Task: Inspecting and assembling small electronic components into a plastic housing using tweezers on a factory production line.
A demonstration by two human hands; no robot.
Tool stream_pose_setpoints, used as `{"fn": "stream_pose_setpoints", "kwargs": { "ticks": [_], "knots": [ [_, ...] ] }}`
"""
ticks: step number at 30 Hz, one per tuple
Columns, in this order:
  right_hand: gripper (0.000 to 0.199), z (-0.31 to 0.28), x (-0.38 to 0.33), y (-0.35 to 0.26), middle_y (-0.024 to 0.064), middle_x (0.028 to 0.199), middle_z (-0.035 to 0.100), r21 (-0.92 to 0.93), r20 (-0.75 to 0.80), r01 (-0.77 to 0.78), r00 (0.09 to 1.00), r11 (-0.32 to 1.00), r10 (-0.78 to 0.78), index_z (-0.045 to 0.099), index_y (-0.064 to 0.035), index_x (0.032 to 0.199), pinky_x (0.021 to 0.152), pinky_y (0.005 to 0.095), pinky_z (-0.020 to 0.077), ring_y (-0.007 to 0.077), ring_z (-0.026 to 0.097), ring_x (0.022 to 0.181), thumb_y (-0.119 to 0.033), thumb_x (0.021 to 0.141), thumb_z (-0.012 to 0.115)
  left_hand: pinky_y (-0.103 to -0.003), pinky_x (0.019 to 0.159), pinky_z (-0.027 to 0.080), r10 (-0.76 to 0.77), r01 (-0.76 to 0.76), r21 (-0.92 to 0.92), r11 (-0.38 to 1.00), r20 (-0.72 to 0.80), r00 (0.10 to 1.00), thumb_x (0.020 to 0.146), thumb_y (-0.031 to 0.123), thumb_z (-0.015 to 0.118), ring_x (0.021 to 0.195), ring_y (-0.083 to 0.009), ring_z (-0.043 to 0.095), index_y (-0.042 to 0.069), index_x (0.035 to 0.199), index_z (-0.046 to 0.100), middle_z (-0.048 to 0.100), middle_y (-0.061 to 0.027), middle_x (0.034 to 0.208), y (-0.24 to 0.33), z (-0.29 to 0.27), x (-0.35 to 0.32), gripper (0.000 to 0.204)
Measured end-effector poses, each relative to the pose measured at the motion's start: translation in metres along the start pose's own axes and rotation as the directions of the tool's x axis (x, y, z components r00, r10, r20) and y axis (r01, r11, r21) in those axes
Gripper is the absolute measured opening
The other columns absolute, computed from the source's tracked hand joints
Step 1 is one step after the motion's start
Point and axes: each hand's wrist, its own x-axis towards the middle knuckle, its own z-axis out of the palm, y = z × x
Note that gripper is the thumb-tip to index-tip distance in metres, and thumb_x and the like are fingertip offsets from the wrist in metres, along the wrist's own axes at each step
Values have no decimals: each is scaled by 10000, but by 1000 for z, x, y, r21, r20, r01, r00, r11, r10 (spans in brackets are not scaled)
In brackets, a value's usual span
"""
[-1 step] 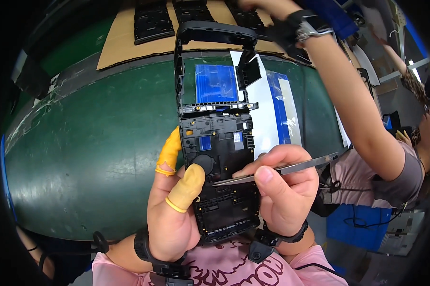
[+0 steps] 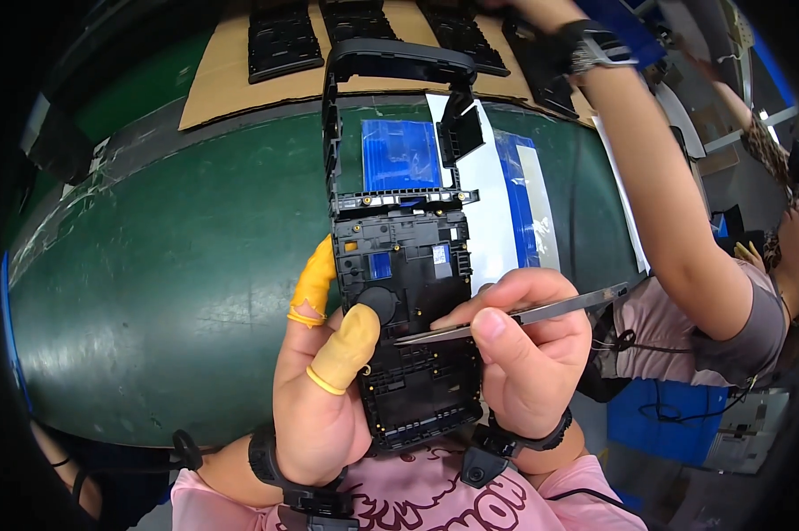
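My left hand [image 2: 322,398], with yellow finger cots on thumb and a finger, grips a long black plastic device housing [image 2: 408,257] by its left edge. The housing is upright in view, with an open frame at the far end and a ribbed tray with small brass inserts nearer me. A round black disc [image 2: 377,305] lies beside my left thumb. In my right hand [image 2: 537,354], metal tweezers [image 2: 559,307] are pinched between thumb and fingers. Their tips lie over the lower middle of the housing; I cannot tell whether they touch or hold anything.
A green work table [image 2: 169,292] spreads beneath. Several black housings [image 2: 282,40] lie on a cardboard sheet [image 2: 227,84] at the far side. A blue film pad [image 2: 400,155] and white paper [image 2: 490,221] lie behind the housing. A co-worker's arm [image 2: 660,168] reaches across at right.
The co-worker's hand has moved farther back, uncovering more of a black housing on the cardboard. My hands, the tweezers and the held housing are practically still.
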Motion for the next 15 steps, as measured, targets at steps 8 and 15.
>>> {"fn": "stream_pose_setpoints", "kwargs": {
  "ticks": [8,15],
  "knots": [
    [179,-4,-1,1,140,842,603,-57,-5,24,1000,998,-24,500,56,956,714,245,481,145,593,762,59,786,554,-360,931,385,-10,10,-8,1000,7,1000,881,178,448,1091,-216,473,80,1320,264,451,-102,1211,-3,0,0,486],
    [178,-4,-2,-9,199,777,617,53,-117,130,985,990,-123,472,20,938,516,191,384,94,509,576,-27,791,562,-339,833,469,-64,65,58,996,-23,998,768,4,513,962,-217,555,44,1293,295,498,-150,1130,5,-5,3,569]
  ]
}}
